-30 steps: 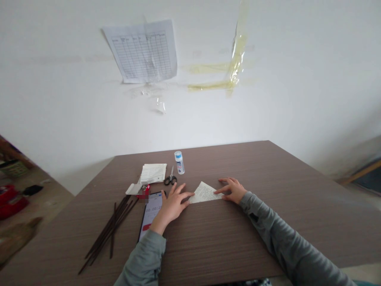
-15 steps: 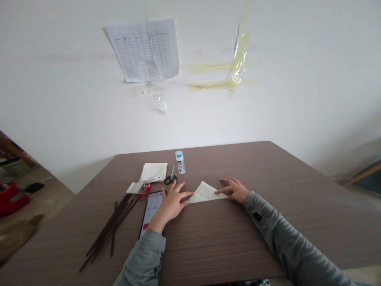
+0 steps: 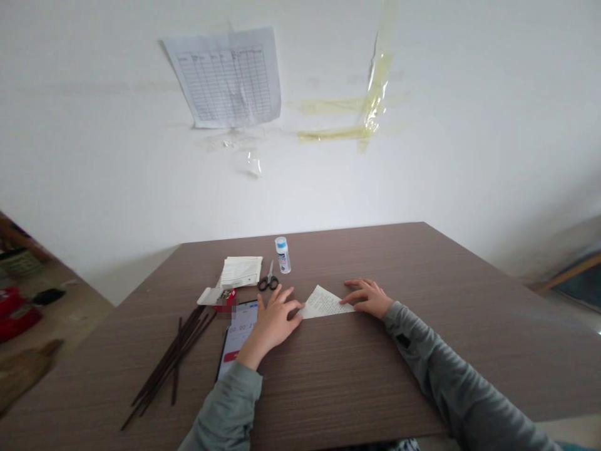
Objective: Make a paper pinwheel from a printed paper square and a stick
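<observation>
Two hands press the paper at lower centre of the frame: your left hand's fingers spread on its left corner, your right hand's loosely spread on its right, flat against the surface.

Both hands low, fingers spread, seemingly relaxed.

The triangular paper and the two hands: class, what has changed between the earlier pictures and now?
Nothing has visibly moved, been taken hold of or let go. The left hand and right hand stay at the triangular paper; the scissors and white bottle stay put.
</observation>
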`<action>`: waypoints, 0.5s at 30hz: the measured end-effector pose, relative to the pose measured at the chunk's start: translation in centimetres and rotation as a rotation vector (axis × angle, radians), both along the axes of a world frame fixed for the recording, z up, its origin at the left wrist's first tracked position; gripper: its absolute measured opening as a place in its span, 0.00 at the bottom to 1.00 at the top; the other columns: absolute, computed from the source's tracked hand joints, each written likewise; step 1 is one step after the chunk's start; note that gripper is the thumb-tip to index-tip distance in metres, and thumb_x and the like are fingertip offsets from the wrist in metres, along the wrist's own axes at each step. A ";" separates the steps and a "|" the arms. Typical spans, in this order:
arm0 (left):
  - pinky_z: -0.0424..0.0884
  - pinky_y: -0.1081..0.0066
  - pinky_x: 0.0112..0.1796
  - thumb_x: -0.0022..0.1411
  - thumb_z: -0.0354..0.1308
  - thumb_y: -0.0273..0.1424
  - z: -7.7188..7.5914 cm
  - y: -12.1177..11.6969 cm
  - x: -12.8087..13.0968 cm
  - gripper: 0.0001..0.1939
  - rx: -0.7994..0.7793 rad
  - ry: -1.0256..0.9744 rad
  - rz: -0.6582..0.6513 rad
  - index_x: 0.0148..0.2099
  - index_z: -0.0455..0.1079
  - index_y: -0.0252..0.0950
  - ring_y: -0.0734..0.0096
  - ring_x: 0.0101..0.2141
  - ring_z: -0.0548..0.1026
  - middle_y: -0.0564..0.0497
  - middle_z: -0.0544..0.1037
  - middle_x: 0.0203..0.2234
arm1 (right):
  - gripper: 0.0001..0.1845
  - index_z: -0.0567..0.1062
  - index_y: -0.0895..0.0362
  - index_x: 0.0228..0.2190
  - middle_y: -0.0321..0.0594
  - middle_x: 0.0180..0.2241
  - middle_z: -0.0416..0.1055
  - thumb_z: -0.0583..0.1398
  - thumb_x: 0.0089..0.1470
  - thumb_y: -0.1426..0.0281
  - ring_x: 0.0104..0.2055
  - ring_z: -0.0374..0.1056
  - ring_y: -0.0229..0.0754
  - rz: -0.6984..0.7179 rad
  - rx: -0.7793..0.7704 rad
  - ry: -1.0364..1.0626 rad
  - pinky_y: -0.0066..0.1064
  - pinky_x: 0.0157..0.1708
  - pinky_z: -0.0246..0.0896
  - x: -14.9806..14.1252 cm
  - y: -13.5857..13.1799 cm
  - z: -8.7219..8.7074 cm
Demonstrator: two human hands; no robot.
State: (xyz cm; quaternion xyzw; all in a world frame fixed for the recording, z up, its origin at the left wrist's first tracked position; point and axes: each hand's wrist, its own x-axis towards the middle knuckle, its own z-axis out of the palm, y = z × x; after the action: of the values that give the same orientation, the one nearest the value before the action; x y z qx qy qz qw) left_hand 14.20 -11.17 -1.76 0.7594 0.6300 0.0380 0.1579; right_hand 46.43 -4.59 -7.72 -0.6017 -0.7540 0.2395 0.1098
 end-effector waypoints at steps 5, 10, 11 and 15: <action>0.54 0.10 0.86 0.81 0.73 0.29 -1.2 -0.4 2.3 0.06 0.157 -0.045 0.034 0.56 0.90 0.44 0.25 0.91 0.65 0.40 0.73 0.91 | 0.16 0.98 0.38 0.57 0.42 0.83 0.79 0.76 0.72 0.55 0.90 0.60 0.76 -0.003 0.077 -0.037 0.74 0.84 0.64 -1.6 -1.6 0.6; 0.57 0.13 0.87 0.82 0.75 0.35 -2.1 -0.5 4.4 0.08 0.208 -0.033 0.078 0.59 0.88 0.42 0.25 0.88 0.71 0.34 0.76 0.88 | 0.18 0.94 0.43 0.55 0.51 0.79 0.79 0.81 0.69 0.51 0.87 0.64 0.75 -0.044 0.159 -0.054 0.71 0.83 0.65 -3.7 -2.9 0.7; 0.57 0.14 0.87 0.82 0.76 0.37 -2.2 -0.5 4.7 0.11 0.213 -0.027 0.085 0.61 0.88 0.42 0.26 0.87 0.71 0.33 0.76 0.88 | 0.18 0.94 0.43 0.54 0.51 0.79 0.79 0.81 0.69 0.51 0.87 0.64 0.75 -0.057 0.162 -0.060 0.71 0.84 0.64 -4.1 -3.0 0.8; 0.55 0.18 0.89 0.82 0.78 0.43 -2.3 -0.4 5.2 0.18 0.195 -0.014 0.129 0.66 0.87 0.44 0.29 0.88 0.71 0.34 0.76 0.88 | 0.19 0.92 0.45 0.52 0.54 0.79 0.78 0.82 0.69 0.48 0.87 0.64 0.75 -0.087 0.158 -0.085 0.69 0.85 0.62 -4.9 -3.2 0.8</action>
State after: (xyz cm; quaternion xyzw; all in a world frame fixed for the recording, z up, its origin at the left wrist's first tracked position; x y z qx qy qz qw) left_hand 19.38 -11.59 -4.03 0.7288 0.6697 0.1145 0.0848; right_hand 41.55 -7.83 -6.90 -0.6332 -0.7475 0.1486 0.1349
